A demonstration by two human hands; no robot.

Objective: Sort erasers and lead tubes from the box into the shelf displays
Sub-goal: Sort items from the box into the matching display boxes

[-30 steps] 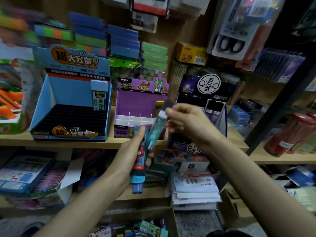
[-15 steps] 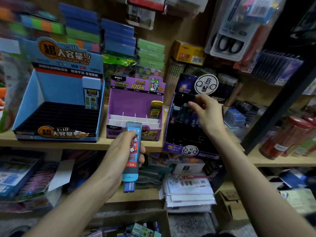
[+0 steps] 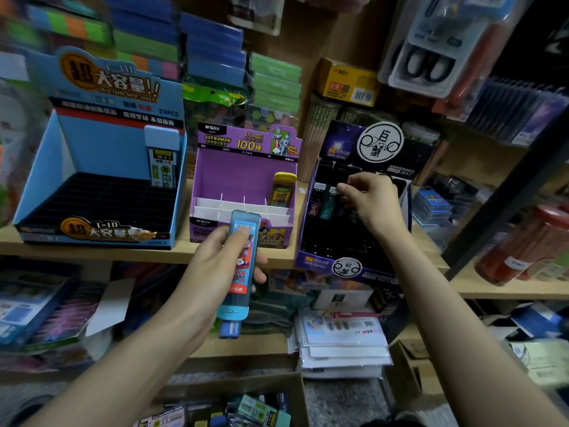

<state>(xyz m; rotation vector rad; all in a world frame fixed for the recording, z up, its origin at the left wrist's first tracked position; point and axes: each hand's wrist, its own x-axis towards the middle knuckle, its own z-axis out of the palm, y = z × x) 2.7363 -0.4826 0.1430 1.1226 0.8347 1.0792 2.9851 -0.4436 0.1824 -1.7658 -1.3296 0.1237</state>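
While my left hand (image 3: 220,268) grips a blue lead tube (image 3: 239,272) upright before the shelf's (image 3: 92,252) front edge, my right hand (image 3: 372,204) curls over dark tubes (image 3: 326,208) in the black display box (image 3: 323,241); whether it pinches one, I cannot tell.

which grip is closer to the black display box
Right. The right grip reaches into the black display box; the left grip holds a blue lead tube in front of the purple display box.
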